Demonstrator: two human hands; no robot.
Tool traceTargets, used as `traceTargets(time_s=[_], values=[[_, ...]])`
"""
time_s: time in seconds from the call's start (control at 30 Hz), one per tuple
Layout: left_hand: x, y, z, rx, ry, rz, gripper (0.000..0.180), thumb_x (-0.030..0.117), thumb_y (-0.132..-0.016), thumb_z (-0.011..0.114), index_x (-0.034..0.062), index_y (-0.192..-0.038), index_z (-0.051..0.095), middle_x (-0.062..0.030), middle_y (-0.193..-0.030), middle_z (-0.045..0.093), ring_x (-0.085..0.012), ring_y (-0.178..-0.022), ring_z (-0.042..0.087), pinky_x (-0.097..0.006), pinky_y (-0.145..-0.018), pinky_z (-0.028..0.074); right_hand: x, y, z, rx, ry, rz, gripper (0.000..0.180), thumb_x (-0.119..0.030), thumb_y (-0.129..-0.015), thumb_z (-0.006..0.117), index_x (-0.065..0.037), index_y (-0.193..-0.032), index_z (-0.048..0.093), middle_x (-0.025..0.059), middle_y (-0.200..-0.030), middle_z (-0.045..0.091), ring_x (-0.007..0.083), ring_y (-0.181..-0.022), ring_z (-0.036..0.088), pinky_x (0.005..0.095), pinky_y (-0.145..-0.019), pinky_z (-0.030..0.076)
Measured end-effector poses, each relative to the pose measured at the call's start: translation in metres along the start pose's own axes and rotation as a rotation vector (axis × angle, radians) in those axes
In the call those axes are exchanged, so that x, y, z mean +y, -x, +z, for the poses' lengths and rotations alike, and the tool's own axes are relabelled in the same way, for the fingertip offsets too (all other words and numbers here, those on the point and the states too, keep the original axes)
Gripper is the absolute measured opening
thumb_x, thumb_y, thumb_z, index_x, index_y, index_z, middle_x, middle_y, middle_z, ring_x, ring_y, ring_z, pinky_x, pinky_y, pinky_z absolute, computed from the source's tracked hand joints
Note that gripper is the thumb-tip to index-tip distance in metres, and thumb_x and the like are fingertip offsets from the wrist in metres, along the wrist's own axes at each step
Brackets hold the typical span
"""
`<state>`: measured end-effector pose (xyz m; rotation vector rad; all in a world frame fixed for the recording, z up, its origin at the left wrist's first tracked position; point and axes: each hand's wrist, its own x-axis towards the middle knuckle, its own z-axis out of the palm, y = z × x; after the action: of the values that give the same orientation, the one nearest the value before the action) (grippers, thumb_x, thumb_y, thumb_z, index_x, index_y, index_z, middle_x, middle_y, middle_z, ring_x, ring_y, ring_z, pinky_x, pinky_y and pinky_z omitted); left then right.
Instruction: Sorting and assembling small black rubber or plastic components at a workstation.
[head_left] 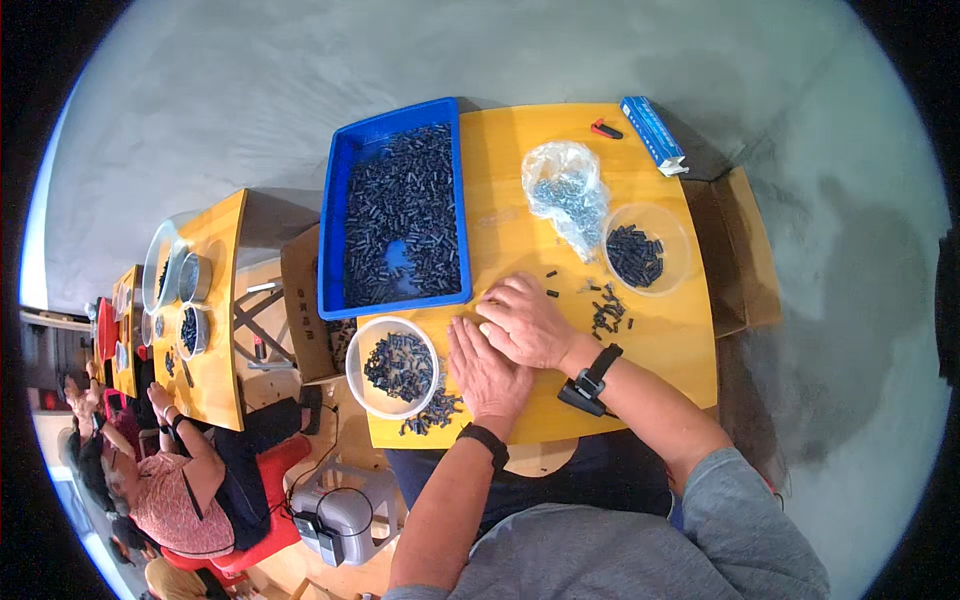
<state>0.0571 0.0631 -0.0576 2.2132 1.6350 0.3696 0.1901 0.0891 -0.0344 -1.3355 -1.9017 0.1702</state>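
My left hand (487, 375) lies on the yellow table with its fingers stretched out and close together. Just beyond it, my right hand (525, 320) rests with its fingers extended, its near edge touching the left fingers. Nothing shows in either hand, though what lies under the palms is hidden. Beside my left hand stands a clear round tub (362, 385) with small black parts in it. More small dark pieces (430, 412) are heaped against its near side. Right of my right hand lies a loose pile of short black pieces (607, 312).
A blue tray (465, 220) full of short black tubes is at the far left. A plastic bag of small metal pieces (566, 195), another clear tub (675, 245), a red-and-black tool (606, 129) and a blue box (652, 135) are farther right. Cardboard boxes (745, 250) flank the table; people work at left.
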Motion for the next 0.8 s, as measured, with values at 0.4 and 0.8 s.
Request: traceTargets(time_s=[0.4,0.8], values=[[0.005,0.000,-0.004,-0.001,-0.013,-0.011,0.088,0.037,-0.075,0.065,-0.0088,-0.140,0.025,-0.0280,-0.146,0.029,-0.0400,-0.140,0.021,-0.046,-0.114,0.016,0.005,0.004,0.011,-0.031,-0.037,-0.029,0.018,-0.016,-0.081,0.058,-0.003,-0.092,0.062,0.0124,-0.089,0.060,0.0303,-0.091,0.055,0.0404,-0.086,0.043],[0.008,0.000,-0.009,0.003,0.010,0.001,0.091,0.035,-0.071,0.068,-0.0086,-0.139,0.026,-0.0281,-0.146,0.029,-0.0402,-0.139,0.022,-0.046,-0.115,0.016,0.003,0.002,0.006,-0.049,0.037,-0.014,0.017,-0.014,-0.080,0.054,-0.004,-0.092,0.062,0.0101,-0.089,0.061,0.0281,-0.095,0.054,0.0453,-0.093,0.038]])
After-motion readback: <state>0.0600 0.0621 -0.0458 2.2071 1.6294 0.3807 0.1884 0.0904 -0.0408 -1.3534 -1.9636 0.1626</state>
